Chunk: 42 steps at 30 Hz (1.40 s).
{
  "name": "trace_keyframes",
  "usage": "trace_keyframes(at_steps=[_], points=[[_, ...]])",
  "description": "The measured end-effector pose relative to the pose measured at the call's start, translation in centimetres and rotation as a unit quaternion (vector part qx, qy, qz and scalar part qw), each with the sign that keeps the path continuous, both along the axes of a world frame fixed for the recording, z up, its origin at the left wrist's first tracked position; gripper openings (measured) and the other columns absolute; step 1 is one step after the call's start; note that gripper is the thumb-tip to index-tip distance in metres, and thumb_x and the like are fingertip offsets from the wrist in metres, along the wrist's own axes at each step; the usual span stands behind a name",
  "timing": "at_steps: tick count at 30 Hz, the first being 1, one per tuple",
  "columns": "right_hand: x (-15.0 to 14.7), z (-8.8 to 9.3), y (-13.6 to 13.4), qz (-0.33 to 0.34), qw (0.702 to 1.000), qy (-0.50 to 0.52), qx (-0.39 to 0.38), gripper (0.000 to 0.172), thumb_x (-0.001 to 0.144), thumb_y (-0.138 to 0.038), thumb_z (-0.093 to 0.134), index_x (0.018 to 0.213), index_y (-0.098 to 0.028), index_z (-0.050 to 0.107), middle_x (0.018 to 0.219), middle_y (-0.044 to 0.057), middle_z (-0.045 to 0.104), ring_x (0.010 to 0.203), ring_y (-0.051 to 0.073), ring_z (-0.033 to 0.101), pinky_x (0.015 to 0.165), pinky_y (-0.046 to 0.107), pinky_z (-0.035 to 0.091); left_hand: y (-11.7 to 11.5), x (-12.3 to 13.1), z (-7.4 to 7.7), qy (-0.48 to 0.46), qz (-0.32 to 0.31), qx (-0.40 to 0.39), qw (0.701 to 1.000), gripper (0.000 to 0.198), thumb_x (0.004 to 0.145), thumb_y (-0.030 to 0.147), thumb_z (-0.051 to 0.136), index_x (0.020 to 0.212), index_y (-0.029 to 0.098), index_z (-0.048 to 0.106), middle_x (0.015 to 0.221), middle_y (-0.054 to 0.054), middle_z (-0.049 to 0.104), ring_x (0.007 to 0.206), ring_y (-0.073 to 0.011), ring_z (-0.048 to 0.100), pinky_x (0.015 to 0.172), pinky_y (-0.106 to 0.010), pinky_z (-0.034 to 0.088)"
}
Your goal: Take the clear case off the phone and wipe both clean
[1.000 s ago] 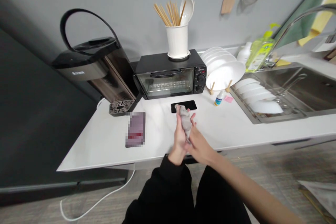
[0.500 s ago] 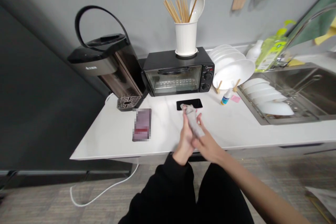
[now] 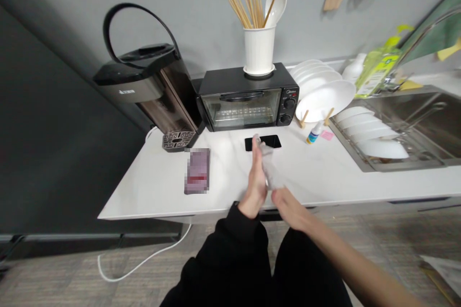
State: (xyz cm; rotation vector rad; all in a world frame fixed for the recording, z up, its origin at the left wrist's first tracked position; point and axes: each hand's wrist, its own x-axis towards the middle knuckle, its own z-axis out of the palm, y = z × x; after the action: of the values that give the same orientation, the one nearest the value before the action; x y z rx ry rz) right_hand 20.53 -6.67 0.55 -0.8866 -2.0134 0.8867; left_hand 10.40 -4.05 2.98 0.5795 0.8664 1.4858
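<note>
A thin light-grey cloth-like piece (image 3: 271,165), blurred by motion, is stretched between my hands over the counter. My left hand (image 3: 256,177) stands on edge with its fingers long and straight, the piece lying along its palm and reaching the fingertips. My right hand (image 3: 290,207) is closed, its fingers pinching the lower end of the piece. Whether something flat lies under the grey material I cannot tell. Just beyond the fingertips a black phone (image 3: 273,142) rests on the counter, partly hidden.
On the white counter (image 3: 144,192) lies a purplish pixelated packet (image 3: 197,170). Behind are a water dispenser (image 3: 169,91), a toaster oven (image 3: 245,105) and a utensil cup (image 3: 259,50). Rightward stand white plates (image 3: 324,98), a small bottle (image 3: 314,133) and a sink (image 3: 363,165).
My left fingers have straightened upright. My right hand has drawn slightly down and away from the left, pulling the grey piece longer. The view has shifted slightly.
</note>
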Motion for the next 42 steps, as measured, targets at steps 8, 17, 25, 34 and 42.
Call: trace_keyframes(at_steps=[8, 17, 25, 34, 42], points=[[0.2, -0.9, 0.9, 0.022, 0.998, -0.056, 0.036, 0.094, 0.099, -0.083, 0.022, 0.171, -0.023, 0.020, 0.175, 0.015, 0.026, 0.164, 0.034, 0.019, 0.132, 0.063, 0.009, 0.5, -0.5, 0.6, -0.103, -0.029, -0.073, 0.992, 0.052, 0.111, 0.053, 0.036, 0.157, 0.034, 0.051, 0.149, -0.006, 0.066, 0.145, -0.0221, 0.057, 0.128, -0.043, 0.034], [-0.7, -0.1, 0.0, -0.008, 0.995, -0.075, 0.058, 0.097, 0.100, -0.082, 0.021, 0.170, -0.015, 0.018, 0.173, 0.021, 0.030, 0.163, 0.037, 0.023, 0.130, 0.069, 0.006, 0.1, -0.5, 1.1, -0.089, -0.023, -0.053, 0.994, 0.050, 0.111, 0.051, 0.039, 0.156, 0.036, 0.052, 0.153, -0.003, 0.063, 0.146, -0.0200, 0.055, 0.129, -0.039, 0.030], [-0.6, -0.7, 0.2, -0.072, 0.993, -0.061, 0.077, 0.086, 0.105, -0.070, 0.023, 0.170, -0.013, 0.021, 0.173, 0.021, 0.030, 0.165, 0.036, 0.013, 0.131, 0.067, 0.009, 0.2, 0.3, -0.6, -0.112, -0.085, -0.083, 0.987, 0.056, 0.110, 0.056, 0.035, 0.143, 0.023, 0.066, 0.141, -0.008, 0.071, 0.143, -0.0256, 0.058, 0.117, -0.033, 0.045], [1.7, -2.5, 0.0, -0.101, 0.990, -0.020, 0.094, 0.027, 0.100, -0.029, 0.055, 0.112, -0.023, 0.078, 0.119, 0.008, 0.081, 0.107, 0.026, 0.079, 0.095, 0.038, 0.062, 2.7, -3.9, -1.6, 0.100, -0.252, -0.106, 0.957, 0.065, 0.098, 0.064, 0.059, 0.150, 0.026, 0.059, 0.107, -0.010, 0.076, 0.106, -0.0292, 0.077, 0.084, -0.036, 0.060], [5.7, -3.7, 2.9, -0.281, 0.955, 0.027, 0.087, 0.043, 0.086, -0.013, 0.050, 0.120, -0.015, 0.076, 0.117, 0.013, 0.080, 0.106, 0.033, 0.077, 0.092, 0.046, 0.063, 6.0, -5.3, -0.9, 0.464, -0.200, 0.040, 0.862, 0.037, 0.086, 0.042, 0.081, 0.119, 0.025, 0.080, 0.118, -0.011, 0.076, 0.130, -0.0358, 0.060, 0.118, -0.045, 0.040]])
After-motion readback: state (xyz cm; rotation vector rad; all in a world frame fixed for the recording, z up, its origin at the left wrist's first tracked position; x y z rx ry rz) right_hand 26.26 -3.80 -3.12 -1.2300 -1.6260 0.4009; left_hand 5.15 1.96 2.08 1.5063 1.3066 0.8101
